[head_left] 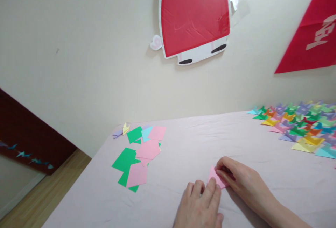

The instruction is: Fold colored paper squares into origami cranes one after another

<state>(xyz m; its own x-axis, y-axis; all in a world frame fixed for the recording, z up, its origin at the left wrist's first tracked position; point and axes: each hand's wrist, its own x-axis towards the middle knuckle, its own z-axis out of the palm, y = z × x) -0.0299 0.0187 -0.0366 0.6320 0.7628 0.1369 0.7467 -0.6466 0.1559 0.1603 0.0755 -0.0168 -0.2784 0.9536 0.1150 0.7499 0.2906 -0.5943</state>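
Cream wall above wooden floor

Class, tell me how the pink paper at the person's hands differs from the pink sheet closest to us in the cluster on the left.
Fingers of the left hand and right hand partly cover the pink paper; no hand touches the pink sheet.
The pink paper lies apart from the cluster; the pink sheet overlaps green paper.
Both share a light pink colour.

A head-worn camera looks down across a table towards a wall.
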